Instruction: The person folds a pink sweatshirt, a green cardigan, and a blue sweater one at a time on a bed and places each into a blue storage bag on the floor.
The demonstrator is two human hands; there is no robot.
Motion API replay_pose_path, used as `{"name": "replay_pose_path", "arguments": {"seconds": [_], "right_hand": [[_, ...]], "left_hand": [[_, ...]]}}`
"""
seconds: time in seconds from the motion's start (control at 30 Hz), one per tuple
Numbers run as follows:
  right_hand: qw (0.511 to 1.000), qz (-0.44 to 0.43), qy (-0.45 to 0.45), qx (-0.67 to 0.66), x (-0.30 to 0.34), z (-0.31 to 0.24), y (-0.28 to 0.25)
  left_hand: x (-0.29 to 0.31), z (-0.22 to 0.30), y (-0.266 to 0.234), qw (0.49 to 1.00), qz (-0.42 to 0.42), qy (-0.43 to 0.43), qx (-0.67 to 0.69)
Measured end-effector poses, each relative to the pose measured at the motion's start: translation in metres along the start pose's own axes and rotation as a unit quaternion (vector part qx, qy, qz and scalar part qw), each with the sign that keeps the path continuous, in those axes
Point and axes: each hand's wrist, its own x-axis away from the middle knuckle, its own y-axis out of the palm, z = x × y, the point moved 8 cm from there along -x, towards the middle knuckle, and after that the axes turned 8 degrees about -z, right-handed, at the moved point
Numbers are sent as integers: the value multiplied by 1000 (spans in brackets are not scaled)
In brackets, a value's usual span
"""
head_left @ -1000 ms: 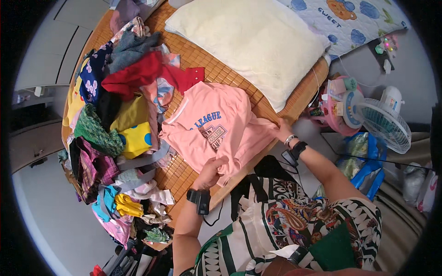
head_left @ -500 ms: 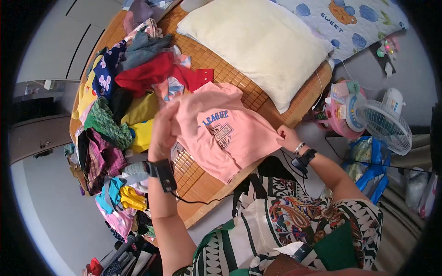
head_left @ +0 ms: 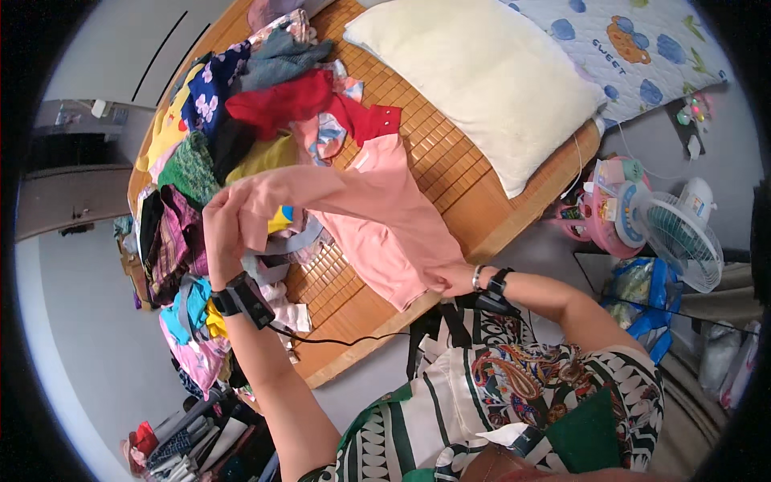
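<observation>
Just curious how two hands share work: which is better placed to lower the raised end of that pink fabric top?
Probably the left hand: it holds the pink fabric top by its raised end, while the right hand grips another part near the tan wooden edge.

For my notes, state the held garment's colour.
The garment is light pink, clearest in the head view.

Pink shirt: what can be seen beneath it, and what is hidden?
Brown tiled mat shows beside the pink shirt and seems to run beneath; yellow cloth peeks out under the part the left hand holds up. Whatever the fabric covers cannot be seen.
</observation>
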Motion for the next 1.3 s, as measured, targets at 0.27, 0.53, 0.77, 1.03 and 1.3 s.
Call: {"name": "replay_pose_path", "arguments": {"seconds": [0.27, 0.53, 0.77, 1.03, 1.3], "right_hand": [[991, 49, 90, -91, -39, 55, -22], [972, 148, 124, -137, -60, 97, -81], [969, 207, 134, -30, -150, 65, -118], [949, 274, 148, -47, -183, 71, -142], [920, 225, 33, 321, -65, 43, -138]], "left_hand": [[60, -122, 124, 937, -286, -39, -197], [150, -306, 212, 867, -381, -16, -321], [143, -311, 176, 898, -191, 61, -392], [148, -336, 178, 900, -166, 58, -398], [150, -343, 114, 917, -161, 102, -349]]}}
